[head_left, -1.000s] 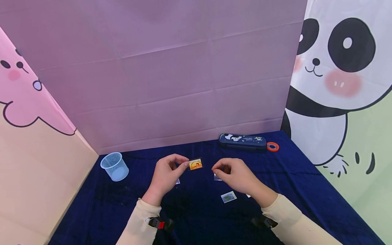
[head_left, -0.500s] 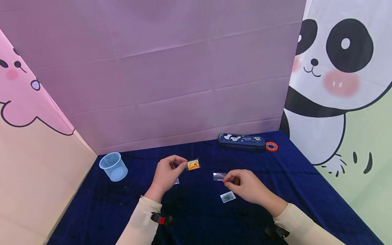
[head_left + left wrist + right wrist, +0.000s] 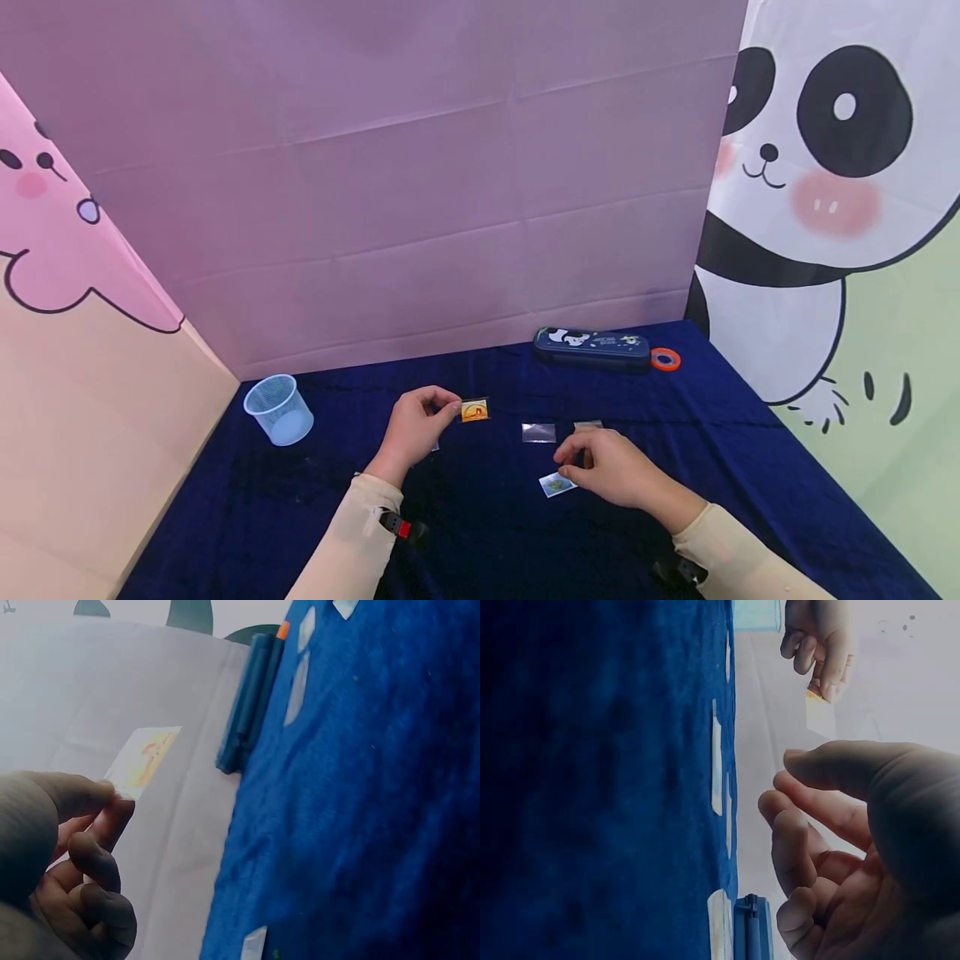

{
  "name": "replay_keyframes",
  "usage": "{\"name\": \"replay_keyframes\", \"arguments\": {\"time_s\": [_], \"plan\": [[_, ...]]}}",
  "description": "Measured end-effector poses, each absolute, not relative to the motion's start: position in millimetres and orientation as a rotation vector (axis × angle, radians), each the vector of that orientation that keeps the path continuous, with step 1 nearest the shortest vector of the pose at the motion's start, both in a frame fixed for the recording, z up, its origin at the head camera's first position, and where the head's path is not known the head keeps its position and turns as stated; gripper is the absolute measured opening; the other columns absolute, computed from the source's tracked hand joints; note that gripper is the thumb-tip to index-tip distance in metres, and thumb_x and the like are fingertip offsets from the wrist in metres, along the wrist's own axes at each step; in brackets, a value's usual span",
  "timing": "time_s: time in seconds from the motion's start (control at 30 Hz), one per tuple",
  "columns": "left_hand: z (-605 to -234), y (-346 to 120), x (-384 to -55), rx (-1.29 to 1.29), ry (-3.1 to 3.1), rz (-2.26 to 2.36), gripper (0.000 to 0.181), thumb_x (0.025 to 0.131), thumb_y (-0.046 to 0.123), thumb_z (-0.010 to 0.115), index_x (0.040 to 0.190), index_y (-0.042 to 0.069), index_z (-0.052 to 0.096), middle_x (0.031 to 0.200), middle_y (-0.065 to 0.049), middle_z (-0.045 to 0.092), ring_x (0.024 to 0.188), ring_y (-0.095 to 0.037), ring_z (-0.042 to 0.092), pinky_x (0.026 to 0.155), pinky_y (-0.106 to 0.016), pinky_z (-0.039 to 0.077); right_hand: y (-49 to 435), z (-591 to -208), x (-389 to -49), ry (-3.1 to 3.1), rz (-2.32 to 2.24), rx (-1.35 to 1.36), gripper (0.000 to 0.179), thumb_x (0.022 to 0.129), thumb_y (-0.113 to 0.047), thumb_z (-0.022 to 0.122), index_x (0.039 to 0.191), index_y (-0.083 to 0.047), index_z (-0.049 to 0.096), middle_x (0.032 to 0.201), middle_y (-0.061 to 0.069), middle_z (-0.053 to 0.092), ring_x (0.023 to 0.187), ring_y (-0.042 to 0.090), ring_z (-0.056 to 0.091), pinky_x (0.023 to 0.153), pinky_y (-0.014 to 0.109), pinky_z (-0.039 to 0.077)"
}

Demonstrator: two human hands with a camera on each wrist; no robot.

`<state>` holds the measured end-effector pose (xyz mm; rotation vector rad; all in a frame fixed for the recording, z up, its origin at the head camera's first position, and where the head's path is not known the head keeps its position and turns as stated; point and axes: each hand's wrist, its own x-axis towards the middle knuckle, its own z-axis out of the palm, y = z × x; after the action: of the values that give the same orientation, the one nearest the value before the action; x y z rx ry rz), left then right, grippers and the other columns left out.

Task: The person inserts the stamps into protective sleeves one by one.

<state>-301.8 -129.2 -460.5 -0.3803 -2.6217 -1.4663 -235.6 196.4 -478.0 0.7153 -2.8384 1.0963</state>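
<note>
Between thumb and index finger my left hand [image 3: 420,427] pinches a small yellow-and-orange stamp [image 3: 475,411] in a clear sleeve, raised above the cloth. The left wrist view shows the same stamp [image 3: 148,759] tilted at the fingertips. My right hand [image 3: 618,472] hovers over a blue-green stamp [image 3: 553,485] with a white border and partly covers it. In the right wrist view, thumb and fingers of the right hand [image 3: 847,817] are loosely bent and apart, holding nothing. A clear sleeve [image 3: 538,432] lies beyond it, and another small flat piece [image 3: 588,425] lies behind the knuckles.
A light blue mesh pen cup [image 3: 280,410] stands at the left. Along the back lie a dark blue pencil case [image 3: 592,347] and an orange tape roll [image 3: 665,359]. Part of another small piece [image 3: 435,447] shows beside the left hand on the dark blue cloth [image 3: 480,533].
My right hand has moved right and toward me, off the clear sleeve to the blue-green stamp. The left hand keeps its pinch on the yellow stamp, slightly lower.
</note>
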Motion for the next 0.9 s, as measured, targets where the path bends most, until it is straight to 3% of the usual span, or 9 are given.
{"name": "replay_keyframes", "arguments": {"time_s": [0.2,0.53,0.9], "plan": [[-471.6,-128.3,-310.0,-0.357,-2.674,-1.448,0.005,0.100,0.022,0.073,0.102,0.021,0.079,0.094,0.001,0.068,0.068,-0.021,0.055,0.057,-0.034,0.049,198.7,-483.1,-235.9,-2.846,1.057,0.751,0.011,0.089,-0.013,0.082,0.098,-0.016,0.078,0.087,-0.014,0.063,0.061,0.002,0.050,0.057,0.026,0.044],[-482.0,-124.1,-321.7,-0.329,-2.727,-1.408,0.004,0.098,0.018,0.076,0.099,0.019,0.079,0.097,0.004,0.073,0.085,-0.018,0.062,0.075,-0.036,0.054,200.8,-489.3,-238.2,-2.839,1.057,0.794,0.016,0.087,-0.010,0.083,0.103,-0.011,0.079,0.086,-0.009,0.063,0.061,0.001,0.049,0.057,0.025,0.044],[-489.0,-122.0,-326.5,-0.321,-2.808,-1.375,0.007,0.096,0.021,0.079,0.098,0.014,0.078,0.091,0.004,0.074,0.081,-0.018,0.064,0.076,-0.038,0.055,200.8,-490.3,-237.9,-2.882,1.031,0.779,0.020,0.086,-0.013,0.086,0.105,-0.011,0.080,0.085,-0.009,0.061,0.062,0.002,0.047,0.057,0.026,0.042]]}}
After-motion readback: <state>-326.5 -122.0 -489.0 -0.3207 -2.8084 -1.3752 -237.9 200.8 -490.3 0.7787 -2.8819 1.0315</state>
